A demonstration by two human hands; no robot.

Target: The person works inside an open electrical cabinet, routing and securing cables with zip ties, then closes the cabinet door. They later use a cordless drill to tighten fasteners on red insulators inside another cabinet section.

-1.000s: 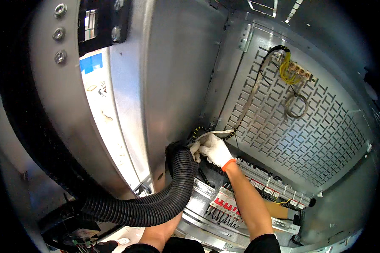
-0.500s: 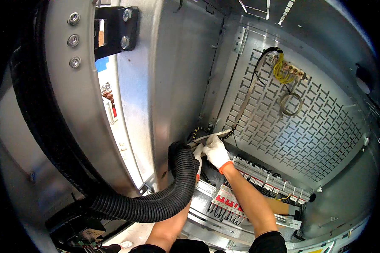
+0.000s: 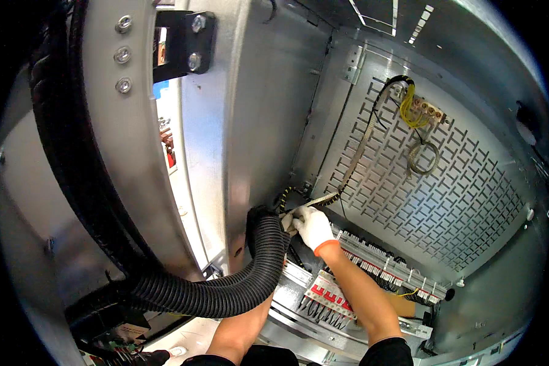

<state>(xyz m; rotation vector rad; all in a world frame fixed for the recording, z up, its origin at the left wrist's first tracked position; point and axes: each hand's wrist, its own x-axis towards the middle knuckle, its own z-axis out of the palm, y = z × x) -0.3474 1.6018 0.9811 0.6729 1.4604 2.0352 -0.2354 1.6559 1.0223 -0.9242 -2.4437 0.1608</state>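
My right hand [image 3: 315,227], in a white glove with an orange cuff, is closed, its fingers bent in a pinch beside the upper end of a thick black corrugated conduit [image 3: 265,268]. What it pinches is hidden. My left hand [image 3: 288,224] reaches up behind the conduit; only a bit of its gloved fingers shows, curled against the right fingertips. A pale strip-like cable [image 3: 323,199] runs from the right fingers toward the back panel. Beside it, a black-and-yellow wrapped cable [image 3: 283,198] loops near the cabinet corner.
Below my right forearm sit red-switched circuit breakers [image 3: 329,293] and a long terminal strip [image 3: 396,268]. A slotted metal panel [image 3: 433,195] stands behind, with yellow wires [image 3: 409,114] and a coiled cable [image 3: 422,157]. A metal post [image 3: 207,140] rises at left.
The view has shifted slightly, moving the cabinet rightward in the picture. My right hand has turned a little, its fingers drawn down nearer the conduit end. The pale cable shows less beyond it.
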